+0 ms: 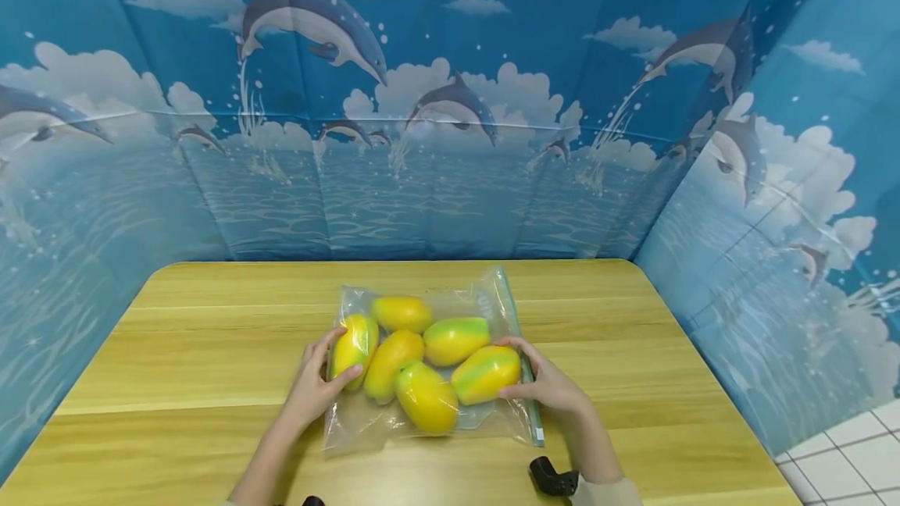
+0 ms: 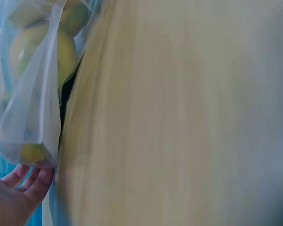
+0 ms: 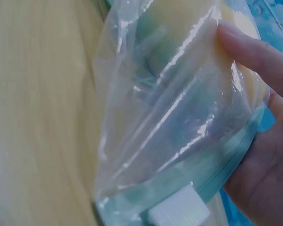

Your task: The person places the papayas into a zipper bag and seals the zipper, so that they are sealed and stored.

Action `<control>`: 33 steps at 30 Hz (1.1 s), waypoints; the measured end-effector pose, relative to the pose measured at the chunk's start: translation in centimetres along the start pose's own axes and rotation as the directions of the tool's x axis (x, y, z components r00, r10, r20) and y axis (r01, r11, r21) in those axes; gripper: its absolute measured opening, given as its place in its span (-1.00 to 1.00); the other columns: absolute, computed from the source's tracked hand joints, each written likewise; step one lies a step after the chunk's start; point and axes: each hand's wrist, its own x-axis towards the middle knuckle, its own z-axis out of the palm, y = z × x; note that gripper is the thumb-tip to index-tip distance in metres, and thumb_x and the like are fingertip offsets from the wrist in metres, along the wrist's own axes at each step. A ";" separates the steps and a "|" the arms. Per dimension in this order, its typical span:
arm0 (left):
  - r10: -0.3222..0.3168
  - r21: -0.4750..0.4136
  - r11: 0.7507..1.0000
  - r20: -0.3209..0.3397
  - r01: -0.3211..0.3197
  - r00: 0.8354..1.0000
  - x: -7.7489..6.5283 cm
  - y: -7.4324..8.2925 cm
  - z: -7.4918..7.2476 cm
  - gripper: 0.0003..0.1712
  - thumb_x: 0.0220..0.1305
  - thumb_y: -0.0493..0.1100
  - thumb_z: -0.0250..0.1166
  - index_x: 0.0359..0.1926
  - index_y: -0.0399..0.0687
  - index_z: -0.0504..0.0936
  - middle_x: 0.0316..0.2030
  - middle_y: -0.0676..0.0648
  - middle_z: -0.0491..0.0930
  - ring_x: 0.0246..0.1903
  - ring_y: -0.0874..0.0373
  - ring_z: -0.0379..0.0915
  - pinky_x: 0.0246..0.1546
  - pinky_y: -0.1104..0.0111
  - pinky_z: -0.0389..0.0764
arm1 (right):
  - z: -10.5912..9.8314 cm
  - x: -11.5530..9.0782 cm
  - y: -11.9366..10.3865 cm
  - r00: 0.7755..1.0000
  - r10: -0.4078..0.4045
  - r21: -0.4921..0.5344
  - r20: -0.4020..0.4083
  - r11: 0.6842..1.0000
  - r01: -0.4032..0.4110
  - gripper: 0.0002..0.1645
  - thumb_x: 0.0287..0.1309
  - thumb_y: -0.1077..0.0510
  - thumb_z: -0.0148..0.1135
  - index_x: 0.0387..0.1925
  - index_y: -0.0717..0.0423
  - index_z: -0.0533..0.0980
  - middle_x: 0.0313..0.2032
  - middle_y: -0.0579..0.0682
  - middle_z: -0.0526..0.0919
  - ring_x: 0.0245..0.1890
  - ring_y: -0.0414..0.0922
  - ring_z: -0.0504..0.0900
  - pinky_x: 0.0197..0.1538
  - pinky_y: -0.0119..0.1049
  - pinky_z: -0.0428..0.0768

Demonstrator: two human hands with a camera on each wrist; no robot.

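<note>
A clear zip bag lies flat on the table, its green-edged zip side to the right. Inside are several yellow mangoes, some with green patches. My left hand grips the bag's left end, thumb and fingers around the leftmost mango through the plastic. At the other end my right hand holds the bag around the rightmost mango. The right wrist view shows the thumb pressing the plastic near the zip strip and its white slider. In the left wrist view, fingers touch the bag's end.
The wooden table has rounded far corners. A blue dolphin-print curtain hangs behind it and along the sides. A black device sits by the right wrist. White floor tiles show at the lower right.
</note>
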 end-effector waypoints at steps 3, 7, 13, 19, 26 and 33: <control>0.011 0.005 1.000 -0.002 -0.011 1.000 0.3 0.2 0.6 -0.23 0.04 -0.04 0.34 0.27 0.06 0.23 -0.03 -0.28 0.25 -0.31 0.02 0.25 -0.44 0.37 0.41 | -0.5 -0.4 0.2 1.000 0.006 0.003 0.000 1.000 -0.006 -0.20 -0.08 0.22 0.36 0.22 0.05 0.21 0.24 0.09 0.22 0.20 0.12 0.12 0.23 0.21 -0.01; 0.013 0.004 1.000 -0.008 -0.013 1.000 0.6 0.2 1.1 -0.22 0.03 -0.02 0.35 0.27 0.07 0.24 -0.06 -0.26 0.26 -0.36 0.07 0.19 -0.47 0.39 0.36 | -0.8 -0.5 0.5 1.000 0.017 0.010 0.007 1.000 -0.017 -0.20 -0.04 0.23 0.33 0.24 0.07 0.18 0.26 0.10 0.18 0.24 0.13 0.07 0.24 0.26 -0.05; 0.015 0.014 1.000 -0.017 -0.014 1.000 1.0 0.1 1.4 -0.23 0.04 -0.01 0.34 0.27 0.08 0.25 -0.04 -0.26 0.27 -0.38 0.07 0.18 -0.47 0.37 0.33 | -1.0 -0.4 1.0 1.000 0.014 0.034 0.012 0.999 -0.015 -0.19 -0.03 0.25 0.31 0.25 0.09 0.16 0.27 0.12 0.17 0.24 0.13 0.06 0.24 0.24 -0.06; 0.012 0.020 1.000 -0.019 -0.011 1.000 1.0 0.0 1.4 -0.23 0.04 -0.02 0.35 0.27 0.07 0.25 -0.04 -0.27 0.28 -0.37 0.07 0.18 -0.45 0.38 0.33 | -1.0 -0.4 1.1 1.000 0.022 0.040 0.016 0.999 -0.022 -0.18 -0.03 0.24 0.32 0.26 0.05 0.15 0.27 0.12 0.15 0.23 0.14 0.06 0.24 0.24 -0.07; -0.017 0.009 1.000 0.003 0.017 1.000 0.9 0.3 1.3 -0.24 0.07 -0.01 0.32 0.29 0.06 0.23 0.05 -0.34 0.24 -0.29 0.01 0.25 -0.38 0.34 0.37 | -1.0 -0.5 1.1 1.000 0.028 0.036 0.012 0.999 -0.028 -0.18 -0.02 0.24 0.31 0.26 0.05 0.15 0.28 0.14 0.12 0.24 0.14 0.05 0.24 0.23 -0.06; -0.035 0.041 0.999 0.030 0.034 0.999 0.9 0.7 1.0 -0.23 0.09 0.02 0.30 0.30 0.07 0.21 0.07 -0.35 0.24 -0.22 -0.05 0.28 -0.32 0.26 0.42 | -1.0 -0.6 1.2 1.000 0.007 0.038 0.013 0.999 -0.007 -0.16 -0.03 0.23 0.32 0.27 0.06 0.14 0.32 0.14 0.06 0.30 0.18 -0.06 0.24 0.30 -0.15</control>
